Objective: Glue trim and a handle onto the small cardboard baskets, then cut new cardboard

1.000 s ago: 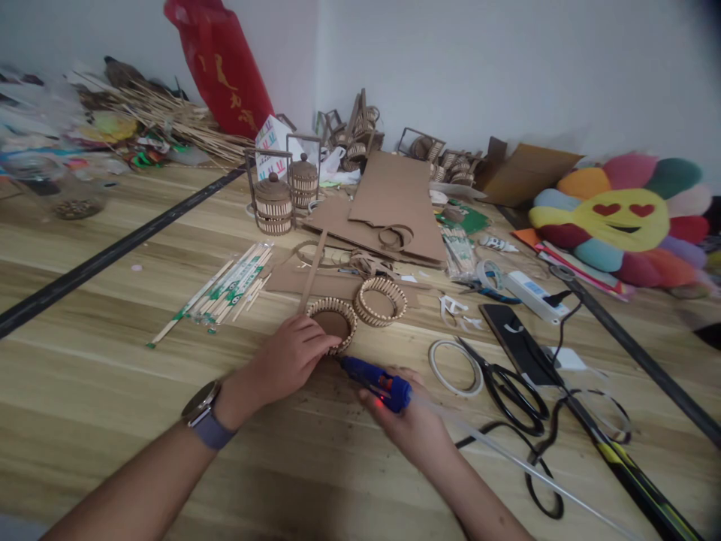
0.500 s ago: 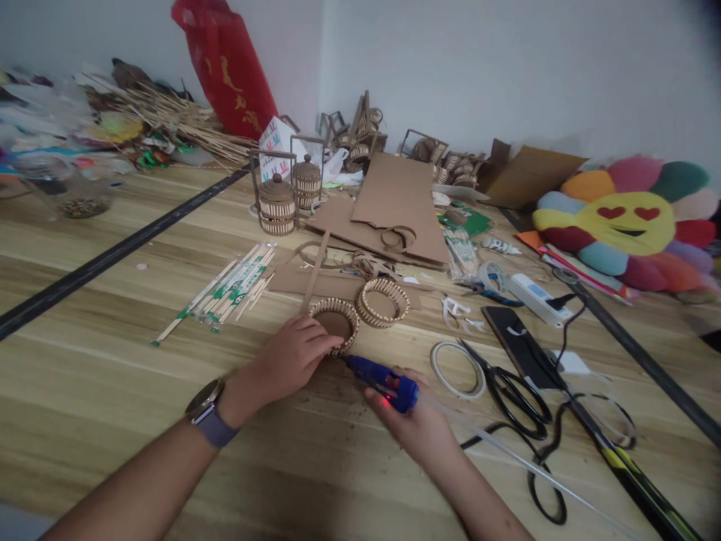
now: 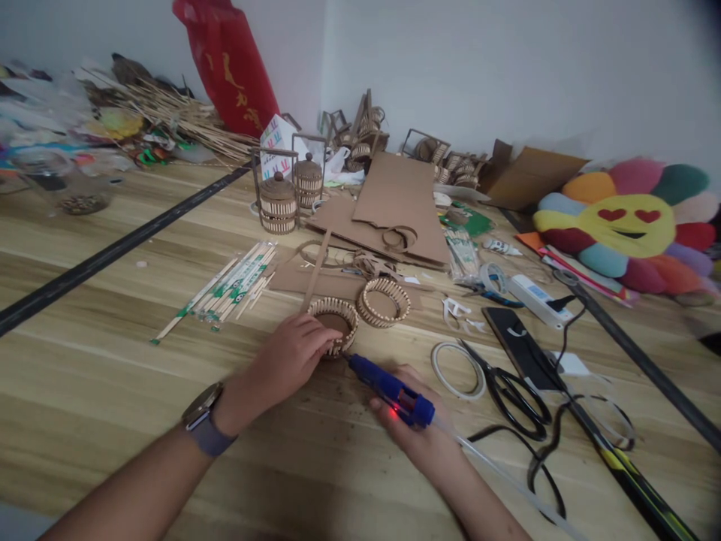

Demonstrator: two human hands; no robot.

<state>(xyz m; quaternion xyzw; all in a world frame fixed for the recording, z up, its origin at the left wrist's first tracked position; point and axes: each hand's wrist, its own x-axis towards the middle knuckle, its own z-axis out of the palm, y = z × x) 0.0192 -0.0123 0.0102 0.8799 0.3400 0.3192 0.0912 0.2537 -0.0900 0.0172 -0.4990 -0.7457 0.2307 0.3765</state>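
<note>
My left hand [image 3: 296,352] is closed on the near side of a round basket [image 3: 350,319] made of short sticks around a cardboard base. A cardboard strip [image 3: 317,272] runs up and away from that basket's far left side. My right hand [image 3: 417,421] grips a blue hot glue gun [image 3: 388,383] with a red light lit and a long clear glue stick trailing from its back. The gun's nozzle points at the basket's near right wall, very close to it; whether they touch I cannot tell. A second stick basket [image 3: 384,303] stands just to the right.
Packs of sticks [image 3: 236,284] lie at left. Two lidded baskets with handles [image 3: 278,203] stand behind, near cardboard sheets [image 3: 394,199]. At right are a tape roll [image 3: 458,370], black scissors [image 3: 510,391], a phone [image 3: 518,346], a power strip [image 3: 539,299], looping cables and a flower cushion [image 3: 634,222].
My right hand has drawn the glue gun slightly right and toward me. My left hand stays at the basket, with its fingers barely shifted.
</note>
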